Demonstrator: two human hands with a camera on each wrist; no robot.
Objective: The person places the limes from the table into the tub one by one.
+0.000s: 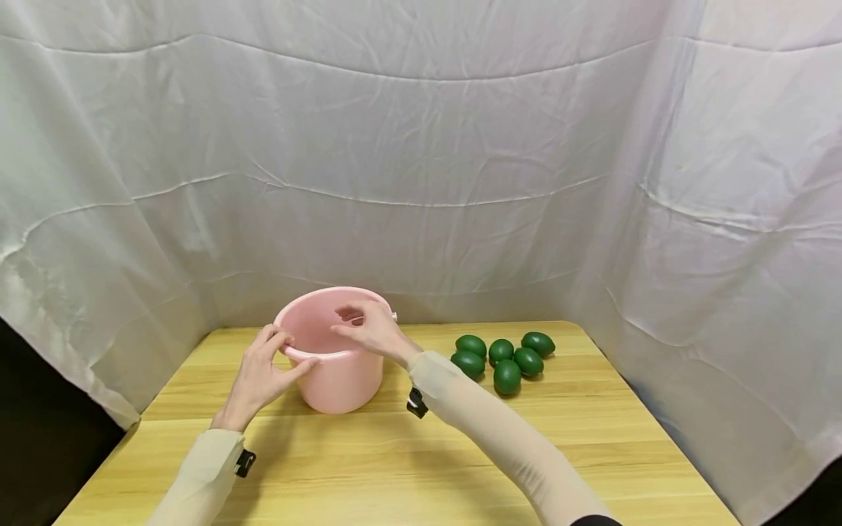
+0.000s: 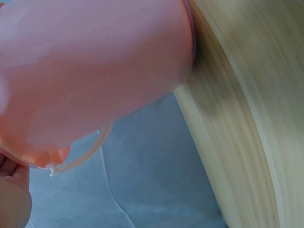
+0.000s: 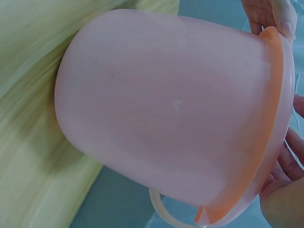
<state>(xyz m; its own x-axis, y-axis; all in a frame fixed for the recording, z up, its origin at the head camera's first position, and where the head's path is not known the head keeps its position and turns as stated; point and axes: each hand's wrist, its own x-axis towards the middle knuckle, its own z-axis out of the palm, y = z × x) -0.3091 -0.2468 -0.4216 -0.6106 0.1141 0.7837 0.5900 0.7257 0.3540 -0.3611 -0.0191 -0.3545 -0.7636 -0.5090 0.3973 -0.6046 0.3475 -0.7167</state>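
Note:
A pink bucket (image 1: 342, 383) stands upright on the wooden table, toward its back left. My left hand (image 1: 256, 376) grips the near left part of its rim, fingers over the edge and thumb against the outside. Above the bucket's mouth is my right hand (image 1: 378, 332), fingers relaxed and slightly bent, with nothing seen between fingers and thumb. The right wrist view has the right hand's fingers (image 3: 287, 161) just past the rim. A pale curved handle (image 2: 88, 154) hangs on the bucket's far side. The bottom inside the bucket is hidden.
Several dark green, smooth, egg-shaped fruits (image 1: 506, 377) lie grouped on the table (image 1: 368, 467), right of the bucket. A white cloth curtain (image 1: 421, 175) hangs behind the table and along both sides. My right forearm crosses over the table in front of the fruits.

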